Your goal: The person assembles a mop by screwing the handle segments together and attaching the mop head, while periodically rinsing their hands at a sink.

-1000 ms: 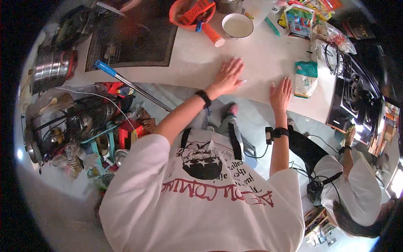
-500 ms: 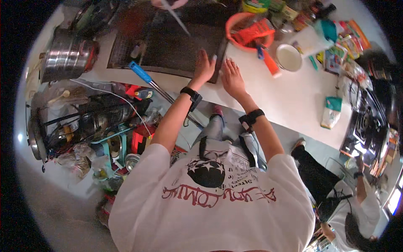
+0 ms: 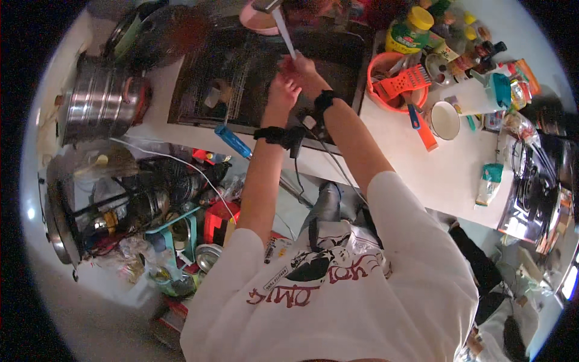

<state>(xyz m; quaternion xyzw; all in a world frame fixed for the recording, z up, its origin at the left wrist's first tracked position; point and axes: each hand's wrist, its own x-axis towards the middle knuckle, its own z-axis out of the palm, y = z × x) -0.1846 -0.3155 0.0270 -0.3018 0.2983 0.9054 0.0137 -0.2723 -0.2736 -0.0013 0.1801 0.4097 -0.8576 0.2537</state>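
Since half a second ago, the right hand has moved from above the table to join the left hand over the dark sink, at 12 o'clock. From the left, a steel pot is at 10 o'clock, with a blue-handled pole slanting nearer the middle. Left-hand fingers bend loosely; the blurred right hand is by the tip of the pale faucet spout, and I cannot tell whether either grips anything. An orange basket sits between 1 and 2 o'clock, a white bowl at 2, a green-and-white packet at 3.
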